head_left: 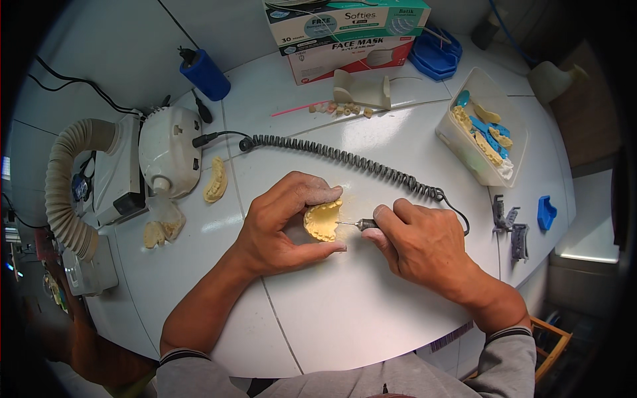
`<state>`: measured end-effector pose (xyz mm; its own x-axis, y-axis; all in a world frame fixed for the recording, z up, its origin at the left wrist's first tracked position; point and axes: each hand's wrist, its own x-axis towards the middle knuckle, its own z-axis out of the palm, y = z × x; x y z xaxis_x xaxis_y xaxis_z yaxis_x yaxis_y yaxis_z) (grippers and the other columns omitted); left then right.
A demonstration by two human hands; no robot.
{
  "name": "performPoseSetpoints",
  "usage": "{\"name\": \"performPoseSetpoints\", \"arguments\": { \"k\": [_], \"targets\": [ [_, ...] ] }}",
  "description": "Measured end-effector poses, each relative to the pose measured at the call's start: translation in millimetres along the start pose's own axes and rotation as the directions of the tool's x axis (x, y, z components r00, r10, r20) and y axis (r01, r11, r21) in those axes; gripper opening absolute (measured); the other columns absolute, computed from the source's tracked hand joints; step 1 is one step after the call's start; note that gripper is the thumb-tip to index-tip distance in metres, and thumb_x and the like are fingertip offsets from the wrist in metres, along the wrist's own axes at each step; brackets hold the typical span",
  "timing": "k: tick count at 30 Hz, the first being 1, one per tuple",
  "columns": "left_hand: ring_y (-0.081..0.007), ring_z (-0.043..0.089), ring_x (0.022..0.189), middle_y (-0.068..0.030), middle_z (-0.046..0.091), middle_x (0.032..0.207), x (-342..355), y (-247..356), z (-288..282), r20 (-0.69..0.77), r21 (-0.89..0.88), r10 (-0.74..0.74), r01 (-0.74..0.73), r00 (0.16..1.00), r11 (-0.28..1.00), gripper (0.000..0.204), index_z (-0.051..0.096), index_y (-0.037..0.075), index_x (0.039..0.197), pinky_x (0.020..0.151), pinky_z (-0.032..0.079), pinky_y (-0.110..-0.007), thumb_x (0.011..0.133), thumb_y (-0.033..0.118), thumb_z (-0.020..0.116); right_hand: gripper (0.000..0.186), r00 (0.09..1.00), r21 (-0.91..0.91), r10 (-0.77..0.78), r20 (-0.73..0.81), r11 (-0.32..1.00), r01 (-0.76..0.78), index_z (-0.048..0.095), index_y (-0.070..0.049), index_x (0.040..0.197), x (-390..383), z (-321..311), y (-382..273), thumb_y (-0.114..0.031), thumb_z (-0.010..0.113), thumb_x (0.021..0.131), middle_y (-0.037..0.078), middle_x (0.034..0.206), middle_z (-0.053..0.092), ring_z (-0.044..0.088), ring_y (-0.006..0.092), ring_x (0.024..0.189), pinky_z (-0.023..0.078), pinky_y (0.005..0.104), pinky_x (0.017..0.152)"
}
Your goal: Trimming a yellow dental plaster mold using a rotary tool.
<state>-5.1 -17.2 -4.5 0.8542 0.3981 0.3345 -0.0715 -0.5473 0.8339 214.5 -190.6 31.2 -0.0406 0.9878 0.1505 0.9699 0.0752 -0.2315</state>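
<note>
My left hand [282, 222] grips a pale yellow dental cast [322, 221] between thumb and fingers, its arch of teeth facing right and down. In my right hand [418, 242] is a rotary handpiece [365, 224], held like a pen. Its thin bur meets or nearly meets the cast's right edge; exact contact is too small to tell. Pale dust lies on the table by the cast and on my left fingertips. A coiled black cord [345, 156] runs from the handpiece to a white control unit [170, 149] on the left.
Another cast [215, 180] and a bagged cast piece [154, 233] lie left. A ribbed hose [63, 179] curves there. Mask boxes [352, 60], loose teeth pieces [338, 109] and a blue holder [435, 53] stand behind. Right are a plastic bin [458, 156] of casts and grey articulators [519, 242].
</note>
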Motion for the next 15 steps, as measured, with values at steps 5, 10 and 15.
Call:
{"name": "performPoseSetpoints", "arguments": {
  "k": [5,10,15],
  "targets": [
    [-0.0218,0.071,0.117,-0.0163,0.067,0.128,-0.2,-0.9,0.6,0.006,-0.01,-0.002,0.002,1.0,1.0,0.074,0.073,-0.004,0.136,0.099,0.062,-0.032,0.072,0.016,0.107,0.036,1.0,0.014,-0.031,0.004,0.999,0.031,0.068,-0.011,0.099,-0.5,-0.7,-0.4,-0.045,0.071,0.109,0.006,0.074,0.061,0.069,0.0217,0.058,0.048,0.0388,0.045],
    [-0.0211,0.071,0.117,-0.0164,0.067,0.128,-1.1,-1.8,0.7,-0.006,-0.024,-0.009,0.009,1.0,1.0,0.074,0.072,-0.004,0.135,0.099,0.063,-0.032,0.072,0.015,0.107,0.036,0.999,0.013,0.007,0.032,1.0,-0.008,0.067,-0.011,0.099,0.5,-1.2,-3.1,-0.045,0.071,0.109,0.006,0.075,0.062,0.07,0.0222,0.059,0.048,0.0391,0.045],
    [-0.0206,0.071,0.117,-0.0164,0.067,0.128,-0.6,-1.5,0.0,0.005,-0.021,-0.005,0.006,1.0,1.0,0.075,0.072,-0.004,0.136,0.098,0.063,-0.031,0.072,0.015,0.107,0.036,1.0,0.017,-0.011,0.015,1.0,0.011,0.067,-0.011,0.099,-0.4,-0.2,-2.3,-0.044,0.07,0.109,0.006,0.075,0.061,0.069,0.0221,0.058,0.048,0.0392,0.044]
  ]
}}
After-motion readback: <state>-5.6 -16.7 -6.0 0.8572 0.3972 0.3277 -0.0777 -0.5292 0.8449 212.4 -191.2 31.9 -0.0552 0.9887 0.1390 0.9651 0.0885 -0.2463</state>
